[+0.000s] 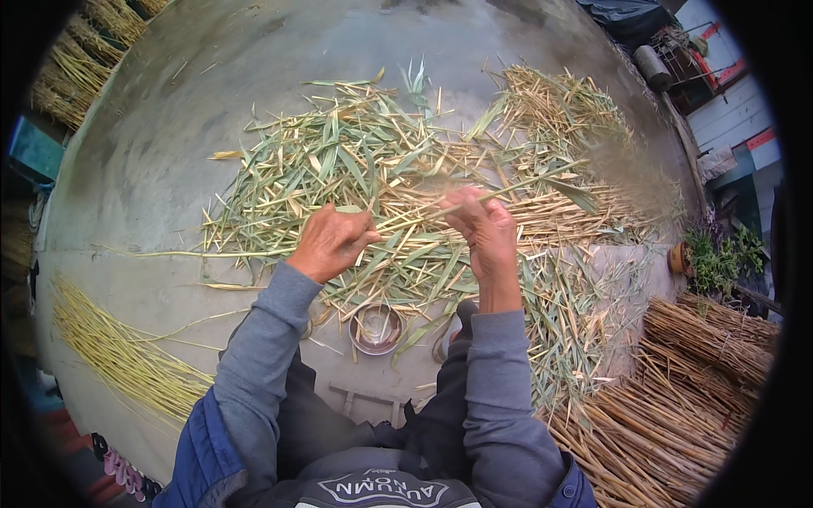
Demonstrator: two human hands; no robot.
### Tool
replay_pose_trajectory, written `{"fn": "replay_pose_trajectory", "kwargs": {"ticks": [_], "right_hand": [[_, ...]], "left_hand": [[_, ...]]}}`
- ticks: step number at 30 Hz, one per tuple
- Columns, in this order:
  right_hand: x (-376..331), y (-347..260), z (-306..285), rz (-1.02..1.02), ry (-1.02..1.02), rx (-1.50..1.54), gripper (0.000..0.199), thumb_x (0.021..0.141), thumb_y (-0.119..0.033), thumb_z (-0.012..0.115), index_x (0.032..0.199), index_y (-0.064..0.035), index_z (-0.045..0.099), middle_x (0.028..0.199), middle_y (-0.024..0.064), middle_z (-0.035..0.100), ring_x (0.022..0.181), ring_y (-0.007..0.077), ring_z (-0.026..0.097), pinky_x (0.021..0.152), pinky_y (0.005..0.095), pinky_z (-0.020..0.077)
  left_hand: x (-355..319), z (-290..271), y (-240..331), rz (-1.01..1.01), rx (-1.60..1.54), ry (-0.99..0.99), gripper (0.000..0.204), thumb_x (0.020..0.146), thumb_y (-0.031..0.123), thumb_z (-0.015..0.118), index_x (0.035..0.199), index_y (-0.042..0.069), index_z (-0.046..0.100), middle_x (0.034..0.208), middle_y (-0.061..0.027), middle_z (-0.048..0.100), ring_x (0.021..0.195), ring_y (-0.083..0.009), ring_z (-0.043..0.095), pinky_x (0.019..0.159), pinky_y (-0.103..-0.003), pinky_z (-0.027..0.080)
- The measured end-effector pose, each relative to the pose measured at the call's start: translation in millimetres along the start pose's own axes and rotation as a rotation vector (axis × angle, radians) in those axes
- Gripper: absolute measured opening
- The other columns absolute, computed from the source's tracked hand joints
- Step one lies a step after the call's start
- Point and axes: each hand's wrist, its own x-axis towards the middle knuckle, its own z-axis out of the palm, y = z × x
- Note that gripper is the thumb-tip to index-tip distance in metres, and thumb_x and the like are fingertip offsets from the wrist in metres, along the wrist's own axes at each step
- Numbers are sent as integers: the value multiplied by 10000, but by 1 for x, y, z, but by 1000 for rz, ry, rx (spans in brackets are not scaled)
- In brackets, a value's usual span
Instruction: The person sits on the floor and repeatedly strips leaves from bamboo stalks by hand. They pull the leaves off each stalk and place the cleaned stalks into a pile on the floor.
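A long green-yellow reed stalk [415, 222] stretches across in front of me, its thin end trailing to the left. A green leaf [573, 195] and a blurred brown plume [631, 169] show at its right end. My left hand [333, 240] is closed round the stalk. Some way to the right, my right hand [484, 227] is closed on the same stalk, its fingertips slightly smeared by motion. Under both hands spreads a heap of stripped leaves and sheaths [330, 161], green and straw-coloured.
A small metal bowl [377, 328] stands on the concrete between my feet. Peeled yellow-green stalks [127, 347] lie at left, thick brown reeds [652, 423] at lower right. Beyond them are a potted plant [720, 258] and dry bundles [80, 63] at far left.
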Motion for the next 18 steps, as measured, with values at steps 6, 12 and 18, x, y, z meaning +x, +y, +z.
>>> {"fn": "replay_pose_trajectory", "kwargs": {"ticks": [6,12,18], "right_hand": [[-2,8,-2,-127,-4,-61,233,975,-191,721,1042,7,617,925,127,744,814,172,742,672,234,596],[-4,10,-1,-169,114,-167,281,934,-226,777,973,-1,613,854,88,730,708,140,718,602,224,573],[-6,7,2,-105,32,-131,277,939,-230,770,1011,-2,629,898,93,730,748,147,717,632,239,589]], "left_hand": [[-1,13,-3,-49,-32,-38,238,846,294,767,804,82,668,682,-102,670,631,-326,654,621,-423,486],[-1,20,0,-24,1,-52,217,822,275,789,828,94,669,676,-84,657,659,-309,649,649,-415,453],[9,25,18,13,-158,116,221,834,284,783,853,97,667,716,-55,674,671,-280,641,663,-404,417]]}}
